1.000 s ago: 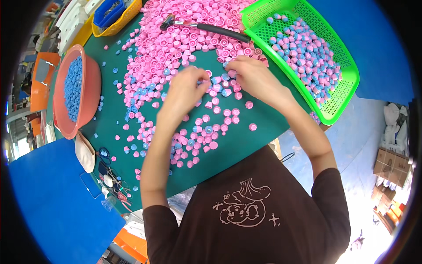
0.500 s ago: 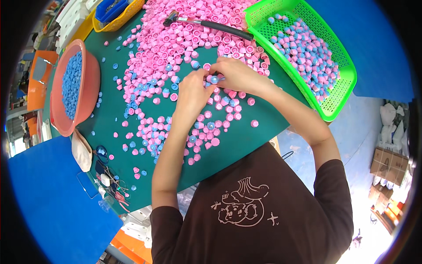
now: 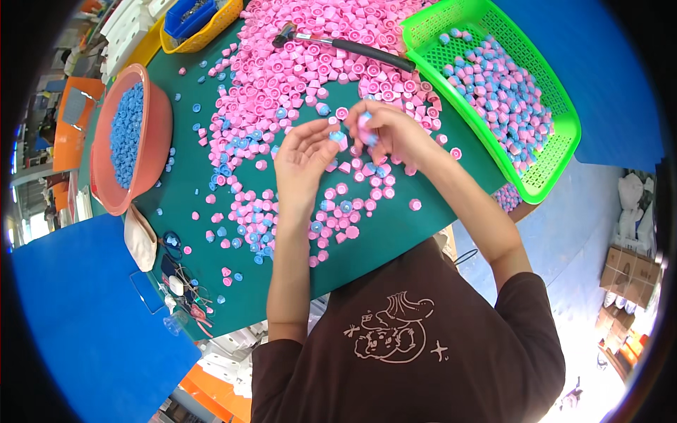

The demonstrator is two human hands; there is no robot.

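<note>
Over the green table (image 3: 395,225), my two hands are slightly apart. My left hand (image 3: 303,156) has its fingers curled, with a small blue-and-pink cup-shaped piece (image 3: 339,139) between thumb and fingertips. My right hand (image 3: 400,134) is closed round a pink-and-blue piece (image 3: 365,131), blurred and partly covered by the fingers. Beneath and around the hands lie loose pink cups (image 3: 342,189) and blue-topped ones (image 3: 324,110). A large heap of pink cups (image 3: 310,70) spreads beyond them.
A hammer (image 3: 345,46) with a black handle rests on the heap. At right stands a green basket (image 3: 560,148) of pink-and-blue pieces. A salmon basin (image 3: 159,134) of blue caps stands left. Yellow and blue trays (image 3: 204,35) are at far left; scissors and cords (image 3: 185,289) lie near left.
My hands have moved apart; before, they met over a blue piece. The right hand has turned and lifted, with a pink-and-blue piece in its fingers. The whole view has shifted slightly.
</note>
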